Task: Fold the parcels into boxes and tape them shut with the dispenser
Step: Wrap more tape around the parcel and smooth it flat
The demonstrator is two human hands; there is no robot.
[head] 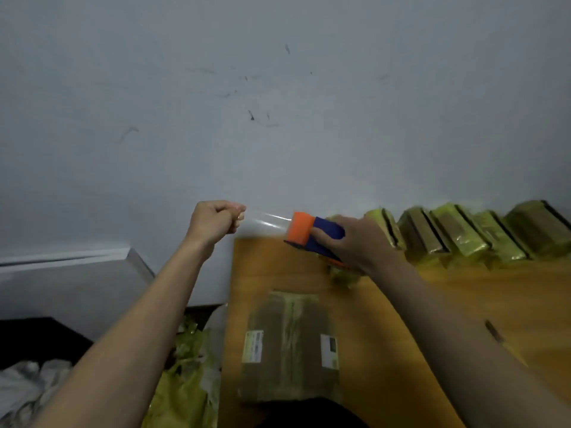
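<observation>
Against a scuffed grey wall [278, 88], the left hand [213, 222] pinches the end of clear tape [262, 225] stretched from the dispenser [309, 234], gripped by the right hand [361, 242] above the wooden table [432, 304]'s far edge. A box [289, 344] lies below at its near edge.

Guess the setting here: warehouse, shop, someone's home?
Probably a small home or back-room packing spot, not a warehouse. A plain scuffed wall, a wooden table with a row of taped boxes along it, and a tape dispenser in use over a parcel.
</observation>
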